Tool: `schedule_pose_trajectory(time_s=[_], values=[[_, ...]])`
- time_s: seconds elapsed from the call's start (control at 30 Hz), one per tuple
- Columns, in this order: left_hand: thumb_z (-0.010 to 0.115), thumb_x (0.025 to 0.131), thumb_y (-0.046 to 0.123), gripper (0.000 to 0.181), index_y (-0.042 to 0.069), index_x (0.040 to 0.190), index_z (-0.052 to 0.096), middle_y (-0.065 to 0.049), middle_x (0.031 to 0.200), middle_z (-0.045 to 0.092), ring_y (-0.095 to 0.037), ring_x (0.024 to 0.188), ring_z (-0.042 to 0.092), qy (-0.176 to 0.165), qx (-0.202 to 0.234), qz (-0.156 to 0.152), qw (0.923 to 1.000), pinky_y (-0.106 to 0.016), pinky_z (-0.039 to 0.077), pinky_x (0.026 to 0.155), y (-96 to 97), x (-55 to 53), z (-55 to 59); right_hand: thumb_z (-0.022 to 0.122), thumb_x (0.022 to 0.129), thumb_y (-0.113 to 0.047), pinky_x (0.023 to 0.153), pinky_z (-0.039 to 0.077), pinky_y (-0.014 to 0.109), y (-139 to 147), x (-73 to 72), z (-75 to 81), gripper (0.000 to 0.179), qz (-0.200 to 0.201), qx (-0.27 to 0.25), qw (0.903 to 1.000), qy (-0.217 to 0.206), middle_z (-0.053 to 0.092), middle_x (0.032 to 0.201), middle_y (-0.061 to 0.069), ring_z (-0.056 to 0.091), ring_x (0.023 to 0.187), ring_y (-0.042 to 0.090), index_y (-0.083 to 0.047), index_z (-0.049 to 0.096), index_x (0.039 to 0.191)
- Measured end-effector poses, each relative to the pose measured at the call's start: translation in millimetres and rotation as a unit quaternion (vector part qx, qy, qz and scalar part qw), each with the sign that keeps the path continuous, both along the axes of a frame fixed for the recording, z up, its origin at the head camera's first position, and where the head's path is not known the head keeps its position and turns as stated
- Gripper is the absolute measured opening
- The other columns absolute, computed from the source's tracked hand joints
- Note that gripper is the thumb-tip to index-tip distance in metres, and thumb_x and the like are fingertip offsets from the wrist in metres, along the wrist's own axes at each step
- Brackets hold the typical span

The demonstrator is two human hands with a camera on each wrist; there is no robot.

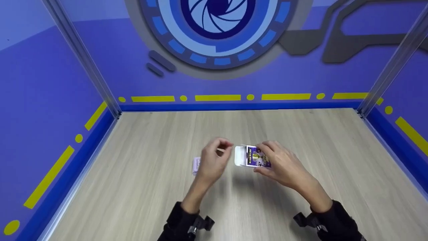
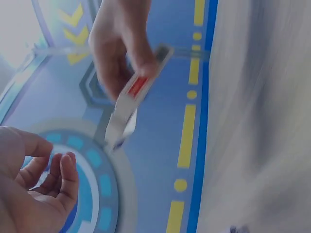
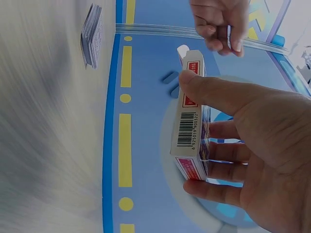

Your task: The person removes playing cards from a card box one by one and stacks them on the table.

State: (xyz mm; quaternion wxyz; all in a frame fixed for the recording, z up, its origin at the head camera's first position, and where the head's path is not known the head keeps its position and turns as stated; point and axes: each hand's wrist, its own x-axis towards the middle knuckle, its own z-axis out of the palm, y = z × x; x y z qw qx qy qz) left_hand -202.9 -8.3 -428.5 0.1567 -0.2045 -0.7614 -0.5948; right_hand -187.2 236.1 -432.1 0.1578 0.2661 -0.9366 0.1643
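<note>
My right hand [image 1: 282,162] grips a small purple and white playing-card box [image 1: 257,157], thumb on one narrow side and fingers on the other. The box is held above the table, its white end flap standing out toward the left hand. A barcode shows on its side in the right wrist view. Just left of the flap is my left hand [image 1: 215,160], fingers loosely bent with nothing seen between them. A stack of playing cards [image 3: 92,39] lies on the table, partly hidden behind the left hand in the head view.
The wooden tabletop [image 1: 150,174] is bounded by a blue back wall [image 1: 234,83] and side walls with metal corner posts. Black straps with small mounts [image 1: 182,217] sit on both wrists.
</note>
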Motion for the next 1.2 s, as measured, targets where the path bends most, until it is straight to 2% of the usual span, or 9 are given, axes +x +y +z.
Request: schedule_pose_trajectory(time_s=[0.07, 0.17, 0.33, 0.53, 0.7, 0.87, 1.0, 1.2], values=[[0.068, 0.093, -0.003, 0.009, 0.002, 0.100, 0.067, -0.005, 0.101, 0.064, -0.017, 0.091, 0.064, -0.021, -0.004, -0.016, 0.9996, -0.029, 0.056, 0.075, 10.5, 3.5, -3.2, 0.091, 0.079, -0.038, 0.083, 0.055, 0.048, -1, 0.0, -0.4, 0.071, -0.002, 0.000, 1.0000, 0.001, 0.062, 0.126, 0.013, 0.061, 0.111, 0.028, -0.005, 0.062, 0.135], [0.068, 0.093, -0.003, 0.011, 0.003, 0.100, 0.062, -0.004, 0.102, 0.060, -0.017, 0.093, 0.062, -0.043, -0.025, -0.022, 0.9985, -0.028, 0.056, 0.076, 19.0, 5.6, -10.8, 0.092, 0.077, -0.037, 0.082, 0.056, 0.047, -2, -0.1, -2.0, 0.072, 0.001, 0.002, 0.9999, 0.010, 0.062, 0.125, 0.013, 0.061, 0.110, 0.028, -0.004, 0.063, 0.133], [0.068, 0.095, -0.002, 0.013, 0.005, 0.101, 0.059, -0.004, 0.102, 0.057, -0.016, 0.093, 0.060, -0.072, -0.042, -0.009, 0.9965, -0.026, 0.055, 0.077, 20.8, 2.8, -23.9, 0.094, 0.075, -0.037, 0.081, 0.056, 0.044, -5, 0.0, -4.1, 0.072, 0.020, 0.000, 0.9994, 0.028, 0.063, 0.122, 0.011, 0.061, 0.107, 0.026, -0.003, 0.063, 0.132], [0.070, 0.095, 0.005, 0.016, 0.006, 0.102, 0.057, -0.005, 0.104, 0.054, -0.025, 0.097, 0.058, -0.110, -0.046, -0.031, 0.9924, -0.024, 0.051, 0.077, 21.8, -0.3, -33.1, 0.095, 0.074, -0.035, 0.076, 0.056, 0.040, -6, 0.7, -4.7, 0.072, 0.042, -0.004, 0.9979, 0.049, 0.063, 0.120, 0.008, 0.060, 0.103, 0.022, -0.005, 0.064, 0.131], [0.073, 0.094, 0.007, 0.020, 0.005, 0.103, 0.055, -0.005, 0.103, 0.054, -0.028, 0.098, 0.058, -0.124, -0.035, -0.046, 0.9906, -0.024, 0.050, 0.078, 21.3, -2.8, -35.0, 0.095, 0.073, -0.035, 0.077, 0.057, 0.041, -5, 0.6, -5.6, 0.073, 0.045, -0.004, 0.9974, 0.056, 0.063, 0.120, 0.009, 0.060, 0.104, 0.023, -0.004, 0.064, 0.131], [0.077, 0.091, 0.004, 0.024, 0.004, 0.102, 0.055, -0.006, 0.101, 0.057, -0.021, 0.094, 0.058, -0.123, -0.036, -0.050, 0.9905, -0.023, 0.050, 0.077, 18.7, -5.3, -35.5, 0.095, 0.074, -0.036, 0.078, 0.057, 0.040, -6, -0.4, -4.8, 0.073, 0.049, -0.006, 0.9974, 0.052, 0.063, 0.121, 0.008, 0.060, 0.105, 0.023, -0.005, 0.064, 0.132], [0.078, 0.089, 0.000, 0.027, 0.003, 0.102, 0.054, -0.004, 0.099, 0.058, -0.016, 0.090, 0.057, -0.136, -0.040, -0.049, 0.9886, -0.021, 0.050, 0.074, 18.8, -6.0, -36.6, 0.094, 0.074, -0.037, 0.079, 0.057, 0.040, -6, -0.6, -4.3, 0.072, 0.049, -0.002, 0.9977, 0.047, 0.063, 0.121, 0.007, 0.060, 0.105, 0.021, -0.007, 0.064, 0.133], [0.078, 0.090, 0.004, 0.034, 0.001, 0.115, 0.055, -0.008, 0.102, 0.062, -0.016, 0.090, 0.060, -0.157, -0.017, -0.054, 0.9859, -0.023, 0.052, 0.078, 16.1, -6.1, -32.6, 0.093, 0.075, -0.037, 0.079, 0.057, 0.041, -5, -0.7, -3.1, 0.073, 0.035, 0.004, 0.9986, 0.038, 0.063, 0.122, 0.009, 0.061, 0.106, 0.023, -0.006, 0.064, 0.134]])
